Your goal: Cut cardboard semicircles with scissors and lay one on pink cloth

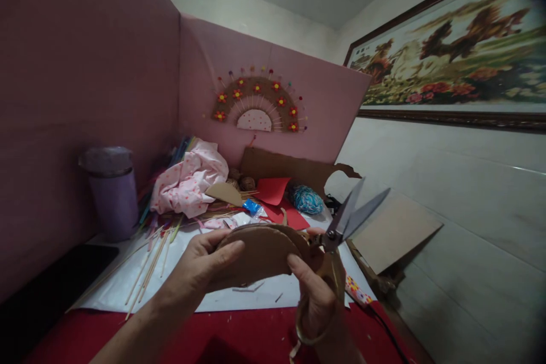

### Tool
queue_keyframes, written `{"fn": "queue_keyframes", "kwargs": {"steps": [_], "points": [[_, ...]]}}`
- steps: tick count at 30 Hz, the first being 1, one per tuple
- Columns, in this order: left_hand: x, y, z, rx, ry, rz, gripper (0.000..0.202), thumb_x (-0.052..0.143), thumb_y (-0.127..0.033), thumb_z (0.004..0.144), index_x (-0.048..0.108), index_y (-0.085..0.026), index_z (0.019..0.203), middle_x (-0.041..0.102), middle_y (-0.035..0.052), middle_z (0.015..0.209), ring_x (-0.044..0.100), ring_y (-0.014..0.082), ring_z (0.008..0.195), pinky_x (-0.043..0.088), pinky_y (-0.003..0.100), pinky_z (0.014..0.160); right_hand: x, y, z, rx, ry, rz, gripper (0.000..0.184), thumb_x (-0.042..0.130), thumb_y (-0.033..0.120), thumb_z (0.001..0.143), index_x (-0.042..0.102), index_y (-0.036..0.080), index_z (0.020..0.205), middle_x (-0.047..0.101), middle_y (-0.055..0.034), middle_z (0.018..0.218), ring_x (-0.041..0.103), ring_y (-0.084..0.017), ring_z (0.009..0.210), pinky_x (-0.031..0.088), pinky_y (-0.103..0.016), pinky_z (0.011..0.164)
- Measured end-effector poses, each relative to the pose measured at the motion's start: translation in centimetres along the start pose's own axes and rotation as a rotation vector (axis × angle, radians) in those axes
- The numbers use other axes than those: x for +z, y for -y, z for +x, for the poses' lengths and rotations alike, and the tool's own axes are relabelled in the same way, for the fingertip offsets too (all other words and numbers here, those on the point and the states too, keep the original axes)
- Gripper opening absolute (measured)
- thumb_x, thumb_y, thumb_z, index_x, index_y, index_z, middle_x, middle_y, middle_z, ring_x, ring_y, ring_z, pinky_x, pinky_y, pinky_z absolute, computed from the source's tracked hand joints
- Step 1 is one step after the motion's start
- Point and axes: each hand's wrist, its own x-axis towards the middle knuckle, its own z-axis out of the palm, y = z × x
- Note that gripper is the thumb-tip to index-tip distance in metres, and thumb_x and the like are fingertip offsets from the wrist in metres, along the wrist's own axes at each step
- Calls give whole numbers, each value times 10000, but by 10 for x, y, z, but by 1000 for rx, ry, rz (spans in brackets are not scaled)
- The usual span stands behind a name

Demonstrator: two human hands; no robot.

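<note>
Both hands hold a rounded piece of brown cardboard [260, 256] above the white sheet, with another cardboard layer showing behind its upper right edge. My left hand [213, 256] grips its left end, thumb on the near face. At the right end, my right hand [313, 293] pinches the cardboard with its thumb. Scissors [335, 236] also hang in my right hand, a handle loop around the hand; their blades stand apart and point up to the right. Some fingers of the right hand are hidden behind the cardboard.
Behind lie spotted pink cloth [191, 179], a cardboard half-disc [224, 194], red paper [273, 190] and blue yarn [306, 199]. Thin sticks [149, 267] and a purple cup [111, 196] are at left. A flower-trimmed arch [256, 88] is on the pink board.
</note>
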Motion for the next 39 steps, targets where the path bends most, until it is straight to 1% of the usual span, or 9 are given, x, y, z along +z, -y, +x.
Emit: {"fn": "queue_keyframes", "kwargs": {"steps": [5, 9, 13, 16, 19, 24, 30, 33, 39], "points": [[-3, 11, 9, 80, -34, -150, 445, 818, -289, 618, 712, -193, 1039, 730, 109, 934, 681, 242, 769, 552, 312, 621, 18, -4, 13, 68, -163, 49, 515, 746, 267, 669, 517, 234, 1130, 597, 49, 751, 563, -139, 567, 448, -248, 473], [18, 33, 8, 274, -143, -330, 553, 847, -263, 574, 673, -231, 1098, 739, 54, 887, 678, 242, 875, 536, 327, 779, 36, -6, 13, 143, -250, 199, 494, 734, 229, 655, 519, 238, 1100, 633, 23, 877, 632, -170, 756, 525, -293, 640], [39, 43, 8, 196, -284, -419, 478, 800, -249, 655, 653, -258, 1110, 739, 16, 890, 676, 228, 917, 511, 365, 874, 48, -8, 0, 188, -172, 221, 530, 754, 237, 654, 523, 221, 1131, 659, 2, 906, 661, -203, 800, 532, -366, 769], [40, 43, 11, 232, -371, -432, 481, 824, -238, 613, 669, -238, 1069, 736, 6, 849, 680, 225, 886, 522, 351, 845, 50, -10, -8, 198, -99, 222, 526, 743, 248, 683, 522, 210, 1159, 669, -11, 912, 674, -215, 814, 534, -361, 758], [34, 45, 14, 278, -348, -442, 447, 826, -282, 603, 685, -223, 1023, 726, 4, 812, 682, 215, 813, 538, 316, 744, 48, -11, -12, 177, -91, 186, 517, 734, 246, 690, 525, 216, 1163, 664, -5, 888, 670, -204, 783, 535, -333, 702], [32, 48, 17, 270, -441, -375, 278, 811, -252, 630, 705, -182, 878, 705, -20, 751, 632, 124, 628, 511, 231, 600, 49, -14, -8, 179, -89, 156, 480, 720, 247, 691, 543, 215, 1135, 662, 0, 854, 658, -187, 728, 533, -335, 693], [33, 33, 26, 205, -487, -404, 245, 804, -208, 627, 699, -159, 843, 707, -10, 756, 634, 121, 622, 490, 201, 505, 45, -5, 0, 152, 10, -26, 437, 735, 445, 697, 592, 193, 1024, 643, -1, 759, 606, -161, 642, 496, -265, 575], [27, 17, 33, 232, -474, -454, 162, 786, -180, 640, 684, -150, 762, 679, -21, 668, 620, 108, 567, 470, 185, 462, 34, -10, -3, 187, 81, -38, 594, 705, 647, 635, 606, 179, 988, 634, -14, 669, 559, -154, 546, 451, -249, 468], [21, -8, 47, 327, -501, -572, 182, 699, -19, 653, 666, -154, 770, 691, -32, 664, 632, 97, 555, 473, 161, 437, 18, -43, -21, 539, 175, 33, 850, 630, 846, 450, 595, 158, 947, 599, -18, 550, 529, -146, 429, 337, -199, 350]]}}
